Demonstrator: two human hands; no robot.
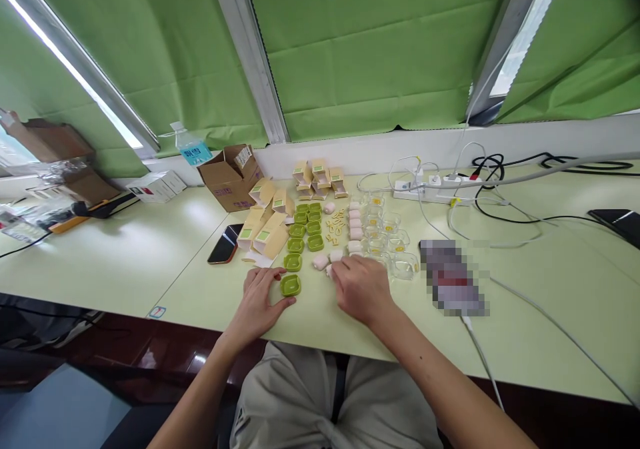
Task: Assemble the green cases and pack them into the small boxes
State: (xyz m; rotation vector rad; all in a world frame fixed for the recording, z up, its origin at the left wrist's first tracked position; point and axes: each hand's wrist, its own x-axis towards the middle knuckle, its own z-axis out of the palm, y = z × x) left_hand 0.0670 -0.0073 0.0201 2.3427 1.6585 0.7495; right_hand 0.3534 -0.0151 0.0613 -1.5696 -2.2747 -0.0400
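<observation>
My left hand rests on the table with thumb and fingers closed around the sides of the nearest small green dish. Beyond it, more green dishes stand in two columns. My right hand is in a pinch over a small pale pink, rounded block, which shows only partly at the fingertips. Other pale pink blocks lie just past that hand, and several form a column. Small yellow pieces are scattered between the dishes and the blocks. Clear plastic cups stand to the right.
Small cardboard boxes lie behind the dishes, with more boxes near the wall. A phone is at left, a pixelated device with a cable at right. Behind are a brown carton, bottle and power strip.
</observation>
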